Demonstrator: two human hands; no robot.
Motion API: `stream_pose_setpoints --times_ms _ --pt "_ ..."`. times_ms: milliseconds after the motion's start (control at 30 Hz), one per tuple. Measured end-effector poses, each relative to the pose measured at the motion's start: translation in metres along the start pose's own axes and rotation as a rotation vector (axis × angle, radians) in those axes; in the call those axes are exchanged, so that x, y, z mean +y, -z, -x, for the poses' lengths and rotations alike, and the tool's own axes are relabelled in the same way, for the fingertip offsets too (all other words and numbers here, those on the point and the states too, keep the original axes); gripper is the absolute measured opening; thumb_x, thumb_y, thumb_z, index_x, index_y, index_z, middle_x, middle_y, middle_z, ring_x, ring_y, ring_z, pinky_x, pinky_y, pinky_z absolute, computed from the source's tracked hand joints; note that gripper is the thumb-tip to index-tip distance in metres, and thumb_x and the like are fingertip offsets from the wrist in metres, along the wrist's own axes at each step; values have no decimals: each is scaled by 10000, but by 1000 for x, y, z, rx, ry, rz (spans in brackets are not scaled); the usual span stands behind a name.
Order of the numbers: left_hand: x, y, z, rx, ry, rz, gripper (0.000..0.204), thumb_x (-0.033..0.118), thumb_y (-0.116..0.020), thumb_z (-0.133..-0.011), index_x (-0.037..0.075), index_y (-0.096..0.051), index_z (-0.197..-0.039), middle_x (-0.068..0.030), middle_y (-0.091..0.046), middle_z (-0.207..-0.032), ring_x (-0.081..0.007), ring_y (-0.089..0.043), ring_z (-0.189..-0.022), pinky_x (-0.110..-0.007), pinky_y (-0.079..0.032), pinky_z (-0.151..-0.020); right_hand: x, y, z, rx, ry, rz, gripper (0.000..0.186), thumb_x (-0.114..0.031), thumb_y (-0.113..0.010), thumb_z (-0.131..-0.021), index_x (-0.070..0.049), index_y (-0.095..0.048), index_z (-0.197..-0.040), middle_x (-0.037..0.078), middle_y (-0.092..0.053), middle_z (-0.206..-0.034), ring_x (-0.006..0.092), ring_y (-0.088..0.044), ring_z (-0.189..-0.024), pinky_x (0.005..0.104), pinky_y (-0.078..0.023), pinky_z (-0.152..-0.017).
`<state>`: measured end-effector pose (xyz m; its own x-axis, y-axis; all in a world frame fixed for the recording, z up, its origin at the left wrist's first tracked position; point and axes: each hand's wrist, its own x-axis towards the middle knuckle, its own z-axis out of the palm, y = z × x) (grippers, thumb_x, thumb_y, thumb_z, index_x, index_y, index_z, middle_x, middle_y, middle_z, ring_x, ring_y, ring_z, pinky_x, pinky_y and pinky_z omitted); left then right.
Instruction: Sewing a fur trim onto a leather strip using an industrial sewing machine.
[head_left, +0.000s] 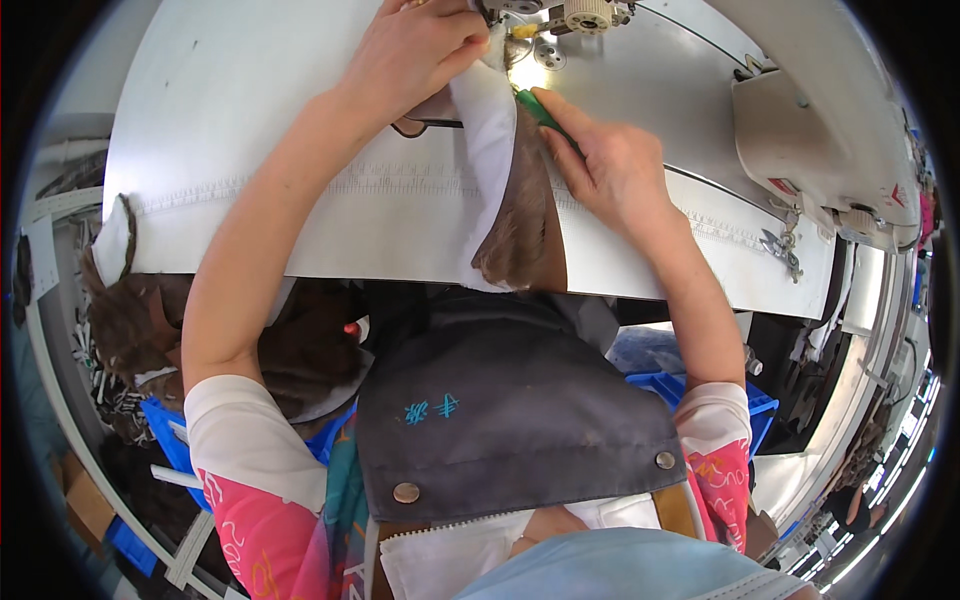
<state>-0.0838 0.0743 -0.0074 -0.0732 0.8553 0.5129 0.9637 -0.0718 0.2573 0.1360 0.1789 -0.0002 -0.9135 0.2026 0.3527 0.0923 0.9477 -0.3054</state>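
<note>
At the sewing machine's needle area [525, 50], my left hand [415, 55] has its fingers bent around the upper end of a long fabric piece [520, 220], white along one side and brown fur on the other. The piece hangs down across the white table [350, 240] to its front edge. My right hand [605, 175] grips a green-handled tool [532, 105], whose tip is at the fabric just below the needle area; the tip itself is too small to make out.
The machine body [820, 150] fills the upper right. Under the table lie brown fur pieces [140, 340] and blue crates [160, 430]. Small metal clippers [785, 255] lie at the table's right. A dark apron [510, 410] covers my lap. Another person [855, 510] shows at the far right.
</note>
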Motion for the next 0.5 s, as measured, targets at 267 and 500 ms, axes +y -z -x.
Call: stream_pose_setpoints --times_ms 267,500 --pt "-12 4 -12 -224 576 333 247 213 -629 -796 -33 -631 -815 -70 -597 -656 -140 -557 -620 -293 -451 -596 -1 4 1 -62 -34 -2 293 -178 -594 -859 -118 -602 -1146 122 -602 -628 316 -591 -558 405 -447 -494" --pt "-20 -13 -10 -141 537 119 325 307 -646 -758 -16 -647 -792 -120 -631 -662 -240 -607 -589 -349 -464 -591 -2 4 1 -20 7 -15 267 -190 -576 -869 -106 -594 -1121 100 -589 -566 296 -581 -506 402 -431 -452"
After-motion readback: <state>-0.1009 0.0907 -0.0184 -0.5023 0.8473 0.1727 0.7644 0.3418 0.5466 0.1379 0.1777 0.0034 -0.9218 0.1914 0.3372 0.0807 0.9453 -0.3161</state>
